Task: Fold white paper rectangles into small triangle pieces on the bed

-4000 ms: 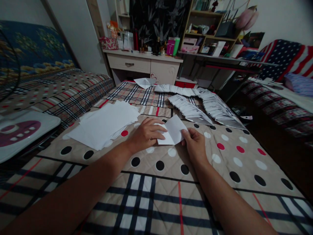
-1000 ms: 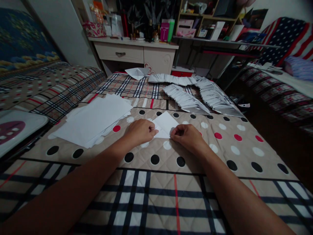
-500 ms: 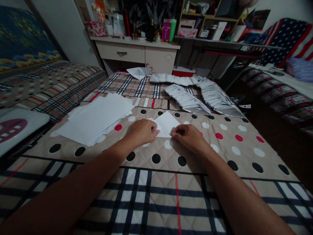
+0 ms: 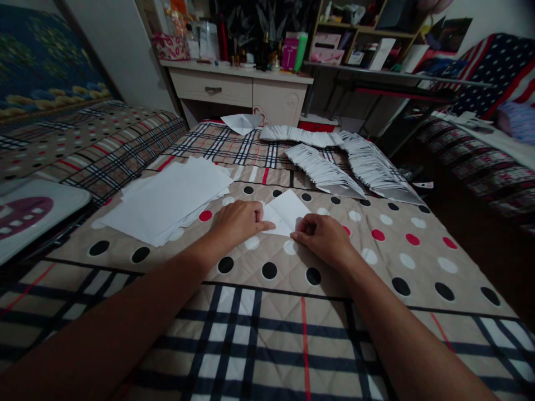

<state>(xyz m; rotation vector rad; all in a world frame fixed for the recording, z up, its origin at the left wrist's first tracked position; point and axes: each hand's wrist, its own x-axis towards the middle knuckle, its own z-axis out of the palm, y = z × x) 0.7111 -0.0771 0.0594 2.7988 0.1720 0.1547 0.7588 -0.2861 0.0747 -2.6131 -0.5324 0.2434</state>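
The bed (image 4: pixel 281 334) forms the main work surface, its cover printed with plaid and dotted bands. At its far end stands a drawer unit (image 4: pixel 211 86) with a pale front. A stack of loose sheets (image 4: pixel 167 195) lies flat at left on the dotted band, edges unaligned. At right, a long row of folded papers (image 4: pixel 371 164) overlaps closely and bends around the far side of a shorter row (image 4: pixel 324 170) of the same kind. One separate folded paper (image 4: pixel 241 123) rests at the far edge, left of the long row. The left hand (image 4: pixel 238 220) is at the left side of the work piece, fingers curled, thumb extended onto the paper; whether paper is gripped beneath the fingers cannot be determined. The right hand (image 4: pixel 321 236) has thumb and index finger brought together, pinching the near right corner. The work piece, a white folded sheet (image 4: pixel 289 209), lies on the dotted band between both hands, one corner pointing away; a crease is visible.
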